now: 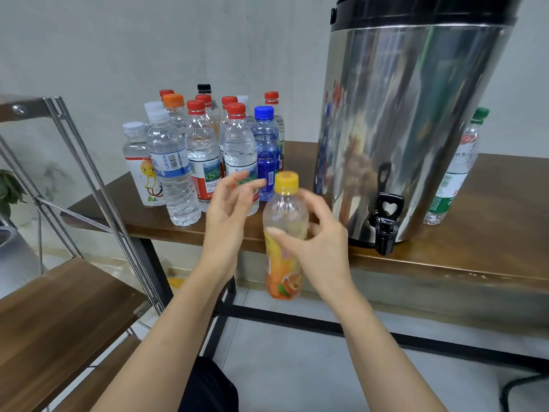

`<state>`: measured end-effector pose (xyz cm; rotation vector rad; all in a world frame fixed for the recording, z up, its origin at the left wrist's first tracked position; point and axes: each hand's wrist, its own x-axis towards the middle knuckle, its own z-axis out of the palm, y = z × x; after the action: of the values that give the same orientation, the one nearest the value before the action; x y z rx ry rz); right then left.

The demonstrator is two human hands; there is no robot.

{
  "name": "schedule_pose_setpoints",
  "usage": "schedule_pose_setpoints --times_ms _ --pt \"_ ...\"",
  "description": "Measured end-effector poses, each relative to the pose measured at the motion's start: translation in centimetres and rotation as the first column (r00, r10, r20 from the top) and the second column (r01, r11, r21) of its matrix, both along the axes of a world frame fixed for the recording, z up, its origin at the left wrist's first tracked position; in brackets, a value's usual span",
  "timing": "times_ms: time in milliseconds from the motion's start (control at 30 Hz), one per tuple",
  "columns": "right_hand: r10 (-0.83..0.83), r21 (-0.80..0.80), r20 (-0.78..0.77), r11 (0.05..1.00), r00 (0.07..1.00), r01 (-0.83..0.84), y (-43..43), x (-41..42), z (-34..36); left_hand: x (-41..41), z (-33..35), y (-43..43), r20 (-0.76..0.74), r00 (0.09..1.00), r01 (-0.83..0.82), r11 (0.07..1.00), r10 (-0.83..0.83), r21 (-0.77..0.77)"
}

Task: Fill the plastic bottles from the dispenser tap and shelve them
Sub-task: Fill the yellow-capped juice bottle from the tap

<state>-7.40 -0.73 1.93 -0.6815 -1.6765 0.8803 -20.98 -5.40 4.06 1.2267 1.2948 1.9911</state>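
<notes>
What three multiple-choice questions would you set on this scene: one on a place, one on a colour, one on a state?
1. Where is the green-capped bottle?
A. on the table, right of the dispenser
B. on top of the dispenser
C. on the floor

2. What colour is the cap of the orange-labelled bottle in the right hand?
A. blue
B. yellow
C. black

3. That cap is:
A. on the bottle
B. lying on the table
C. out of view

Answers: 1 A, it stands on the wooden top beside the steel drum. 2 B, the cap above the clear neck is yellow. 3 A, it sits on the neck, and the left hand beside it holds nothing.
</notes>
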Motion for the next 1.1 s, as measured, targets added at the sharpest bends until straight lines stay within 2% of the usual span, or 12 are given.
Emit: schedule_pose_setpoints --times_ms 133,267,400,533,600,700,800,1100 --pt "-0.045 0.065 -0.041 0.997 0.998 0.048 3.1 -2.9 3.5 -2.2 -2.1 1.7 0.035 0.973 -0.227 0.974 0.228 -0.025" --pt "-0.073 0.1 0.012 0.992 0.997 0.072 6.1 -5.8 4.7 -3.7 -3.9 3.1 -0.08 0.937 -0.348 0.931 0.34 -0.114" --pt "-0.094 0.085 0.064 0.992 0.994 0.088 8.1 -7.5 3.8 -4.8 -5.1 4.4 -0.272 0.893 -0.416 0.889 0.359 -0.193" --pt "-0.08 0.064 0.078 0.995 0.994 0.075 8.4 -7.3 2.9 -5.2 -6.0 5.8 -0.473 0.791 -0.493 0.862 0.388 -0.118" --pt "-0.09 0.109 0.202 0.992 0.975 0.069 8.1 -6.9 1.9 -5.2 -6.0 6.5 -0.528 0.75 -0.525 0.844 0.398 -0.11" --pt "-0.165 0.169 0.375 0.98 0.912 0.107 7.5 -6.2 -0.3 -4.9 -6.3 7.5 -0.571 0.718 -0.541 0.835 0.398 -0.1" --pt "-0.208 0.14 0.471 0.977 0.857 0.16 8.1 -5.9 -1.4 -4.9 -6.7 8.1 -0.601 0.69 -0.557 0.826 0.403 -0.086" --pt "-0.268 0.129 0.478 0.963 0.836 0.235 10.8 -8.6 -1.2 -5.2 -7.1 8.6 -0.588 0.696 -0.563 0.822 0.413 -0.089"
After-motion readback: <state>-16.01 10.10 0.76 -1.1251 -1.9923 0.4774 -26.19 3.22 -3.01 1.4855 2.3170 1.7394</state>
